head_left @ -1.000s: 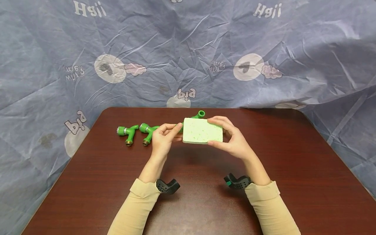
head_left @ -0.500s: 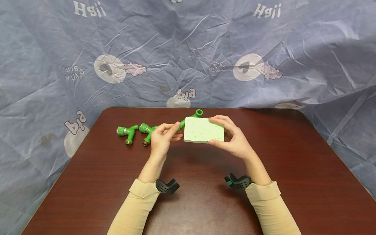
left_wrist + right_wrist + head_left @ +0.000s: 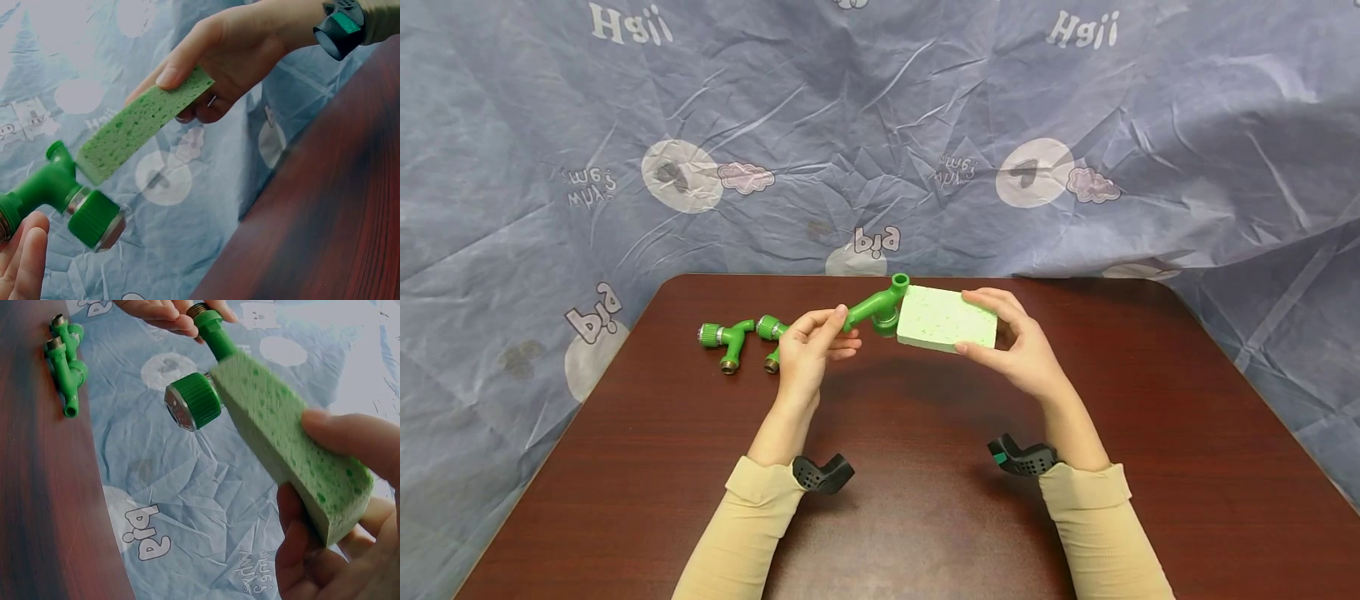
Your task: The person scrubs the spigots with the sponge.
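A green tap (image 3: 876, 305) is held up over the table by my left hand (image 3: 811, 348), which pinches its threaded inlet end between thumb and fingers. The tap's spout points up and its ribbed knob hangs below. My right hand (image 3: 1018, 342) grips a pale green sponge (image 3: 946, 320) by its right end, thumb on one face and fingers on the other. In the left wrist view the far end of the sponge (image 3: 147, 125) lies right at the tap's spout. In the right wrist view the sponge (image 3: 294, 444) covers part of the tap body.
Two more green taps lie on the brown table at the left: one tap (image 3: 726, 343) in full view, another tap (image 3: 771, 333) partly behind my left hand. A grey-blue printed cloth (image 3: 880, 133) hangs behind the table's far edge.
The sponge has moved right and slightly up with my right hand, uncovering the tap's body and knob in the head view. My left hand has shifted slightly left, still holding the tap.
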